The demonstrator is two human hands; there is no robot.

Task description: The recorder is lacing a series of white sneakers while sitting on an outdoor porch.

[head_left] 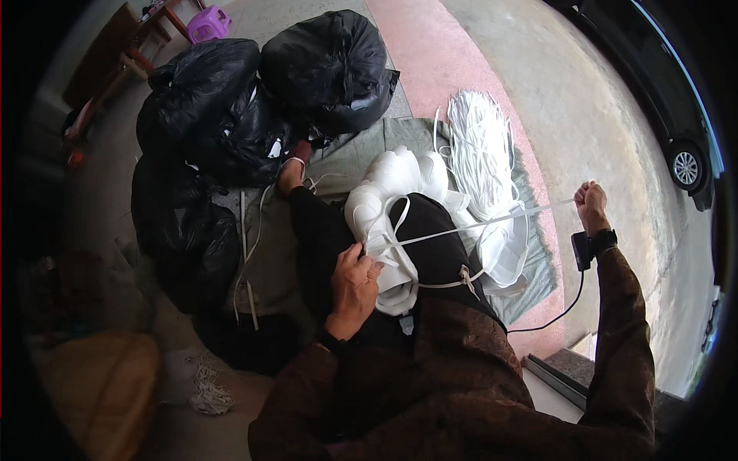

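Note:
A white shoe (pixel 397 278) lies on my lap, its opening toward me and loops of lace over its upper. My left hand (pixel 354 289) grips the shoe's left side, fingers closed at the lacing. Out to the right, my closed right hand (pixel 591 206) holds a white shoelace (pixel 492 220), stretched taut from the shoe across my right thigh. More white shoes (pixel 392 170) are heaped just beyond my lap. Another white shoe (pixel 503 250) lies right of my leg, under the stretched lace. A thick bundle of white laces (pixel 480 154) spreads beyond it.
Full black plastic bags (pixel 327 69) stand at the far left. A grey-green cloth (pixel 361 142) covers the floor under the shoes. A cord (pixel 550 321) hangs from a device at my right wrist. A purple stool (pixel 208 24) and a dark car (pixel 653 69) are farther off.

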